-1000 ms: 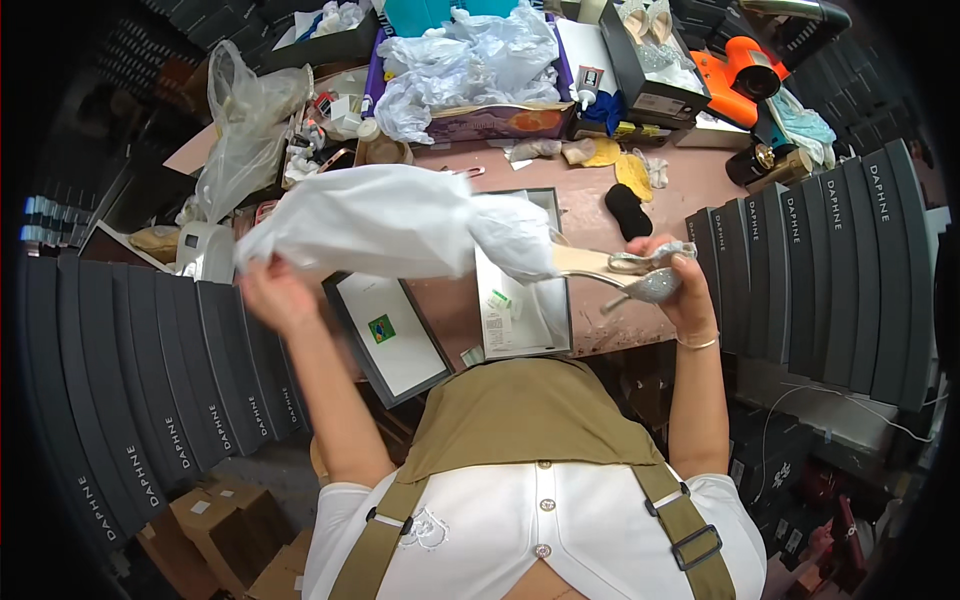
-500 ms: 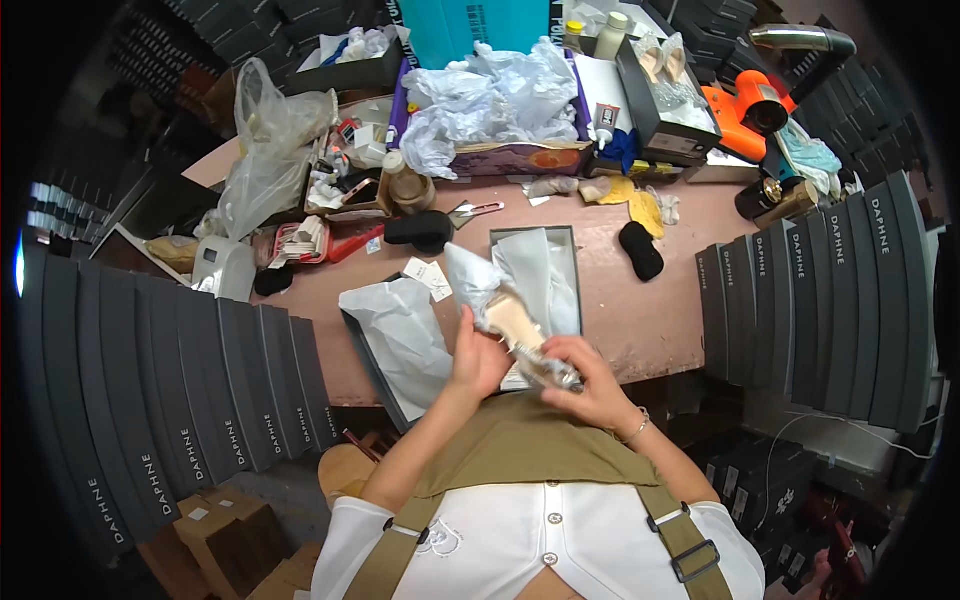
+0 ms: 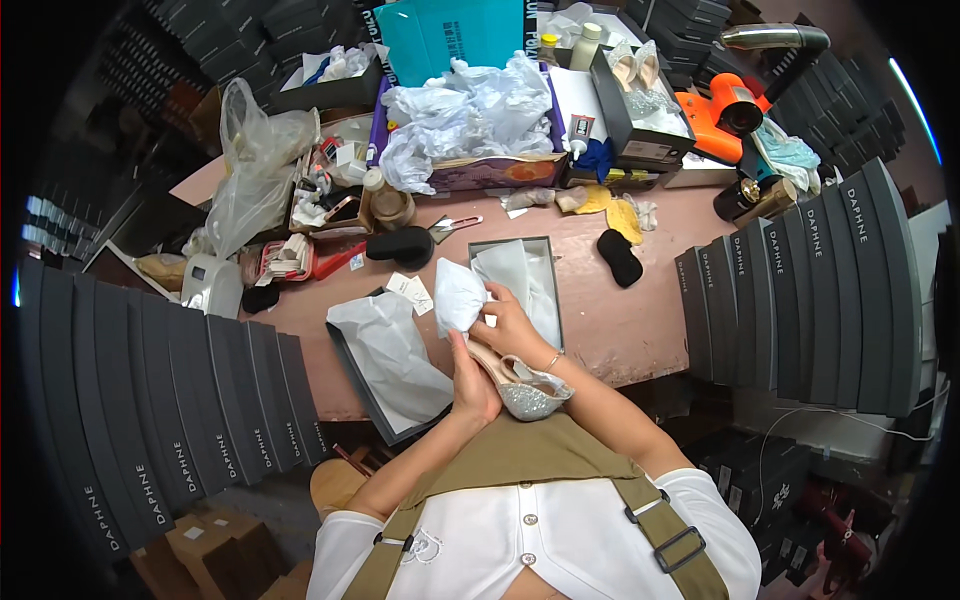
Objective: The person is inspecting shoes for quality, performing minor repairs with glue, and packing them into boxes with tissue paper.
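Observation:
A silver glitter shoe (image 3: 537,398) is held above the table's front edge, close to my apron. Its heel end points toward me at the right, and its toe end is covered by white tissue paper (image 3: 458,297). My left hand (image 3: 474,383) grips the shoe from the left and below, thumb along its side. Across the shoe reaches my right hand (image 3: 512,332), its bent fingers pressed on the paper around the toe. Beyond them lies an open dark shoebox (image 3: 556,290) with white paper inside. Left of it sits another dark box part (image 3: 372,392), also lined with paper.
Stacks of dark shoeboxes rise at the left (image 3: 190,400) and right (image 3: 800,290). A purple box (image 3: 470,172) of crumpled tissue stands at the back, near an orange heat gun (image 3: 722,112). Black pads (image 3: 619,258) and paper tags (image 3: 410,292) lie on the pink table (image 3: 635,325).
The shoe has turned so its glittery heel end shows. My right hand has moved from the heel end forward to the paper-covered toe; the left still holds the shoe.

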### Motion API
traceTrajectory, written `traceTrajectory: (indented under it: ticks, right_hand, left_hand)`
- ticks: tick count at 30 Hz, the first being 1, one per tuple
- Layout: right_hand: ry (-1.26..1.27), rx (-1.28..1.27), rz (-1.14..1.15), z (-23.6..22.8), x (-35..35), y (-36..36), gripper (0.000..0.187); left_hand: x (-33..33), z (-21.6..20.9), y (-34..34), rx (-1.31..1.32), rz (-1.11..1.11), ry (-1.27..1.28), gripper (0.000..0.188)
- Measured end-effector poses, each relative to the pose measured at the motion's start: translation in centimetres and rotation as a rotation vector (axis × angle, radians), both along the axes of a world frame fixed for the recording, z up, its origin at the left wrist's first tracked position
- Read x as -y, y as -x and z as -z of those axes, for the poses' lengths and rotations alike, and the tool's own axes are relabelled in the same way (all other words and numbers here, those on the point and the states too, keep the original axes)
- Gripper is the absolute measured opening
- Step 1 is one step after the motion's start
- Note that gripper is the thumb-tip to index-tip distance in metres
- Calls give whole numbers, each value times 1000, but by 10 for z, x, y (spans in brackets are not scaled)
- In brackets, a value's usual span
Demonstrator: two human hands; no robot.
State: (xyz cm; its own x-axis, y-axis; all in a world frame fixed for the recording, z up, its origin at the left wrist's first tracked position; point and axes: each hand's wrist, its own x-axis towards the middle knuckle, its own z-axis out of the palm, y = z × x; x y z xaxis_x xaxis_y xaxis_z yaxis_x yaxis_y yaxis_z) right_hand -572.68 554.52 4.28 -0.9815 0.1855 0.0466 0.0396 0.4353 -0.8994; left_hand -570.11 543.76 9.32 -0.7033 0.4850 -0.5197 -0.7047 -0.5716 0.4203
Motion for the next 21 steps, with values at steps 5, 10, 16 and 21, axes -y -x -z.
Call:
traceTrajectory:
  ticks: [5,10,16,21]
  right_hand:
    - [-161,-254,83,-10,-4,0,17]
    - [175,76,-174,-17,-36,-31,18]
    - [21,-139,97,-9,-11,-1,32]
    - [-285,-223,110,-32,-17,7,36]
  left_hand:
    - [-10,-14,2,-112,-26,44,68]
    - [-4,10,14,7,-38,-12,68]
    - [-17,4,2,-102,-42,70,64]
    - [-10,22,3,-26,-14,76,61]
